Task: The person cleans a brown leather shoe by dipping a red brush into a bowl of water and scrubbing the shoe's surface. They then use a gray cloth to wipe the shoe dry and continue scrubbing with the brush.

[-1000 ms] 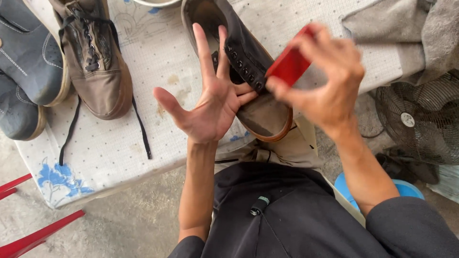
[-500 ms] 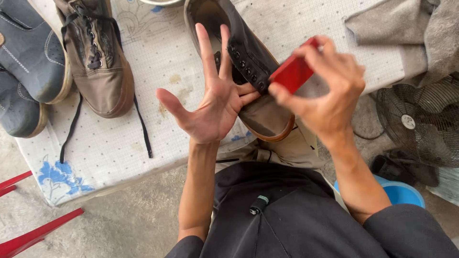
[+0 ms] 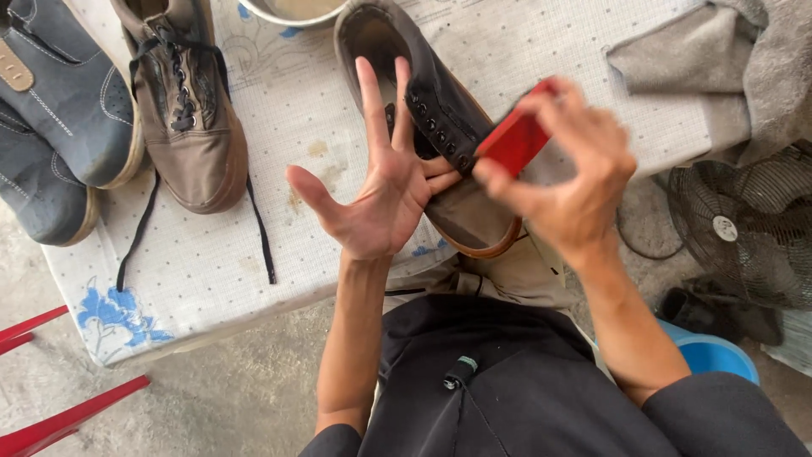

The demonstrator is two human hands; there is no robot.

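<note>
Blur first: the right hand [image 3: 575,190], right of centre, is smeared w/ motion, so the fingertips aren't crisp. It's curled round a red block [image 3: 516,138], thumb under and fingers over the top; only the red end pokes out toward the upper left, rest is buried in the fist, so can't tell if it's a brush, sponge or tin. No label visible on it.

Left hand [image 3: 381,195] sits mid-frame, palm up, fingers spread wide, holding nothing. Its ring/pinky side looks tucked against the dark brown shoe [image 3: 440,127], but whether they're slipped inside or just resting on it I can't say.

That shoe lies diagonally in the upper centre, toe pointing down-right, heel cut close by the top edge, eyelets showing but no lace. Toe cap is partly behind the right hand.

Other stuff:
- tan laced shoe [image 3: 190,118], upper left, black laces trailing down over the cloth
- two blue-grey shoes [image 3: 59,127], far left, cropped by the frame edge
- metal bowl [image 3: 292,10], top edge, only a sliver of rim
- white dotted tablecloth [image 3: 194,279] w/ blue flower print lower left, brownish stains near the centre
- grey rags [image 3: 719,59], upper right
- black fan [image 3: 744,228], right edge, half cut off
- blue tub [image 3: 715,355], lower right, mostly hidden behind the arm
</note>
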